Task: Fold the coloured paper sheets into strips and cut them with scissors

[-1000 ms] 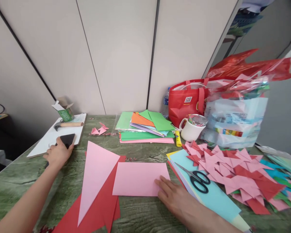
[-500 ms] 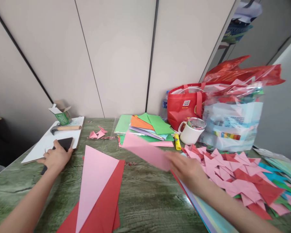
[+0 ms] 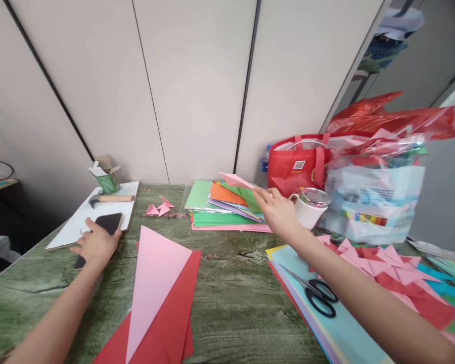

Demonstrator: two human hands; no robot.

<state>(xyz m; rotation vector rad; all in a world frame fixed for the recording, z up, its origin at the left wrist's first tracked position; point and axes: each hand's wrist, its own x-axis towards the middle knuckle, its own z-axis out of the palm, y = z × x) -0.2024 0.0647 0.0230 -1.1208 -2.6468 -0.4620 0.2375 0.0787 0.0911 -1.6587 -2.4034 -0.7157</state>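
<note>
My left hand (image 3: 97, 243) is over a black phone (image 3: 108, 223) at the left of the table, thumb at one edge and fingers curled round the other. In my right hand (image 3: 276, 212), a folded pink paper (image 3: 235, 180) is pinched at its right end, held above a stack of coloured paper (image 3: 227, 220). The stack has green, orange and purple sheets. Between my arms lies a large pink paper triangle (image 3: 153, 273) on overlapping red papers (image 3: 174, 308). Beneath my right forearm, scissors (image 3: 318, 296) with black handles rest on light blue sheets (image 3: 288, 259).
A hammer (image 3: 114, 198) and a small green box (image 3: 108, 182) are on a white board (image 3: 72, 230). Folded pink pieces (image 3: 161, 207) sit near the wall. On the right are a white mug (image 3: 307, 212), a red bag (image 3: 288, 172) and a pile of pink and red folded papers (image 3: 394, 268).
My right hand has carried the pink paper up and away over the coloured stack, uncovering the scissors. My left hand stays on the phone. The view has shifted slightly.
</note>
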